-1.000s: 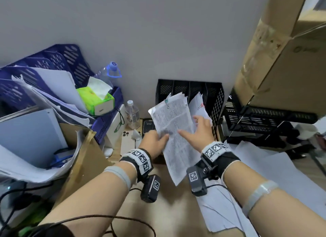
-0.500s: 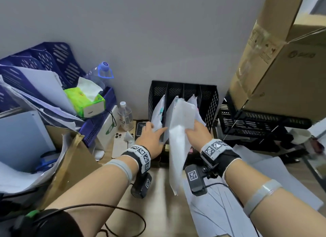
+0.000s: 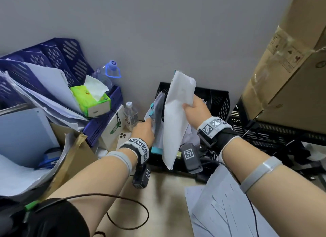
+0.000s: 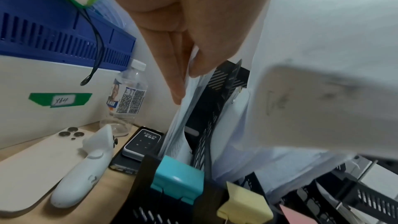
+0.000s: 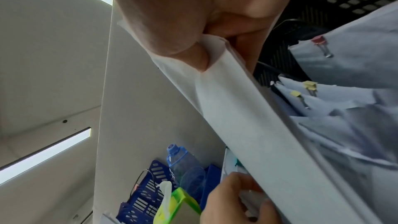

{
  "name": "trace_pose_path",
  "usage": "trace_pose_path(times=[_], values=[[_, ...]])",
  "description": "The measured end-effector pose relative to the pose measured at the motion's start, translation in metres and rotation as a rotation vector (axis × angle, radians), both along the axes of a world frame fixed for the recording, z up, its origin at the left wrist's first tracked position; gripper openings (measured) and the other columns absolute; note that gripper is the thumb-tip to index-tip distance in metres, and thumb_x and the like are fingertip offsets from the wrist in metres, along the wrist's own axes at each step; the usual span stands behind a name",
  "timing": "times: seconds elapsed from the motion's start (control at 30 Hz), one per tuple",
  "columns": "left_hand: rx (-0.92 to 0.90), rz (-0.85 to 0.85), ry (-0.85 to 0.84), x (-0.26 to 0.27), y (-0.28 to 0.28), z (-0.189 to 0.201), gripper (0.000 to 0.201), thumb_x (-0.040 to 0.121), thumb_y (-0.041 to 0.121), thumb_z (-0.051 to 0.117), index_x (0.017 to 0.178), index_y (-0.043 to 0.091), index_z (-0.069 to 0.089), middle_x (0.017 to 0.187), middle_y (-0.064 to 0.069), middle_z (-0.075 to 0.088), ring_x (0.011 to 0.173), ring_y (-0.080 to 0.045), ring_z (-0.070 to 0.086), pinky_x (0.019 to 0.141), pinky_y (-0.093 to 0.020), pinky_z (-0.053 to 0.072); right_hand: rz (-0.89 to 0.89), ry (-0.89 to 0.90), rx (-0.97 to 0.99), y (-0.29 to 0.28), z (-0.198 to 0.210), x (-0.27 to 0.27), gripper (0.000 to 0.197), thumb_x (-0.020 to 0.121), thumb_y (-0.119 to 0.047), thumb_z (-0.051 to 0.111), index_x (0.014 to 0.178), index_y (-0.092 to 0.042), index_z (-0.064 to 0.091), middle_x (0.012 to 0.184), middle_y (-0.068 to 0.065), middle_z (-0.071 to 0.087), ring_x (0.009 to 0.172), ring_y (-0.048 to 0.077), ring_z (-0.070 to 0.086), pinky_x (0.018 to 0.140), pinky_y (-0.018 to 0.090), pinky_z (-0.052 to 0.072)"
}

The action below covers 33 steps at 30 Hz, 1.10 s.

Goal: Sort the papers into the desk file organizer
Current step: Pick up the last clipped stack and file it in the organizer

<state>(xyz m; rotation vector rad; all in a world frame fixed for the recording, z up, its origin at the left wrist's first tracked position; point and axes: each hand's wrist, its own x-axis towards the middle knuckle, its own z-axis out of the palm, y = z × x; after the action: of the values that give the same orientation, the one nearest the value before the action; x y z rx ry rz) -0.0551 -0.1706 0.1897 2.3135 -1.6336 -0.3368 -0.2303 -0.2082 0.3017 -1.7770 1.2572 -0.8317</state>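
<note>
Holding a clipped bundle of white papers (image 3: pixel 178 113) upright above the black desk file organizer (image 3: pixel 218 102), the right hand (image 3: pixel 195 108) pinches its edge between thumb and fingers, while the left hand (image 3: pixel 143 130) grips papers already filed (image 3: pixel 156 116) in the leftmost slot, bending them aside. Lowering the bundle bottom edge first into the gap just right of those sheets should seat it cleanly. Binder clips (image 4: pixel 177 181) on the organizer's front rim could snag it; a water bottle (image 3: pixel 130 115) and phone (image 3: pixel 123 137) crowd the left.
</note>
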Motion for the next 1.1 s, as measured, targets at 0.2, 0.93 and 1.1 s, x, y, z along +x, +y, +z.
trace_pose_path(times=[0.2,0.93,1.1], values=[[-0.071,-0.011,0.033,0.009,-0.007,0.011,0.022,0.091,0.006,0.046,0.11,0.014,0.053,0.093,-0.024,0.069,0.086,-0.045,0.066,0.069,-0.039,0.045,-0.08,-0.176,0.038,-0.025,0.009,0.022,0.03,0.09,-0.003,0.044,0.112,-0.012,0.061,0.1,0.005,0.065,0.093,0.021,0.061,0.071,0.024,0.047],[0.011,0.02,0.088,0.027,-0.009,0.007,0.032,0.088,0.009,0.044,0.118,0.022,0.044,0.093,-0.02,0.068,0.08,-0.04,0.064,0.075,-0.044,0.055,0.033,0.214,0.196,-0.047,-0.051,0.023,0.042,0.081,-0.01,0.044,0.12,-0.015,0.059,0.113,0.012,0.067,0.104,0.034,0.063,0.093,0.044,0.052],[0.044,-0.045,0.14,0.026,-0.009,0.007,0.051,0.092,0.012,0.041,0.142,0.024,0.038,0.11,-0.025,0.068,0.1,-0.047,0.065,0.086,-0.05,0.055,0.164,-0.16,0.163,-0.024,-0.033,0.037,0.035,0.091,-0.008,0.047,0.123,-0.013,0.06,0.116,0.004,0.069,0.106,0.021,0.064,0.094,0.036,0.051]])
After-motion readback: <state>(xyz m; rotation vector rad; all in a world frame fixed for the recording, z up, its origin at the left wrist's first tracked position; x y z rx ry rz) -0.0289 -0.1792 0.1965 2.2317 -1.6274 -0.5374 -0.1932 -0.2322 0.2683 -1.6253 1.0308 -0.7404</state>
